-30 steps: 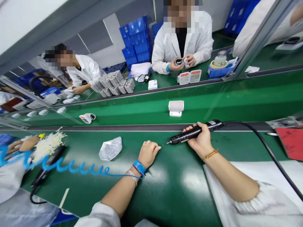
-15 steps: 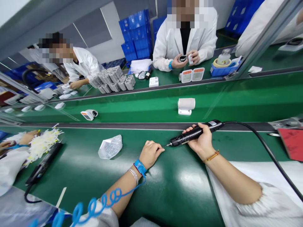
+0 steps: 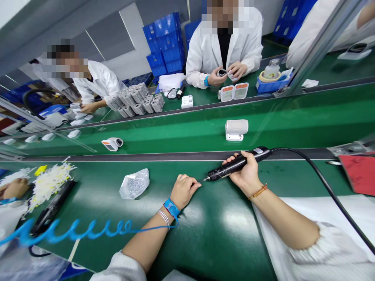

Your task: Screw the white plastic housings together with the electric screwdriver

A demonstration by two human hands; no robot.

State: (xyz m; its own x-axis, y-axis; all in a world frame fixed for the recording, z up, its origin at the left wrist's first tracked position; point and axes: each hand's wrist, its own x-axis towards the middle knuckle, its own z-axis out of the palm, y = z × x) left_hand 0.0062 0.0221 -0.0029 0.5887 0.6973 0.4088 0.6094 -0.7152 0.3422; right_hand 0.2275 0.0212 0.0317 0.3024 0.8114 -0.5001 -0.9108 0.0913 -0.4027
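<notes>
Since the moment before, the white device on the belt has drifted right, while both hands have barely shifted. The right hand wraps around one black corded screwdriver, its tip level above the green table. The left hand pinches something tiny at that tip. One bag of screws lies nearby.

Two electric screwdrivers; one screw bag; two belt devices.
</notes>
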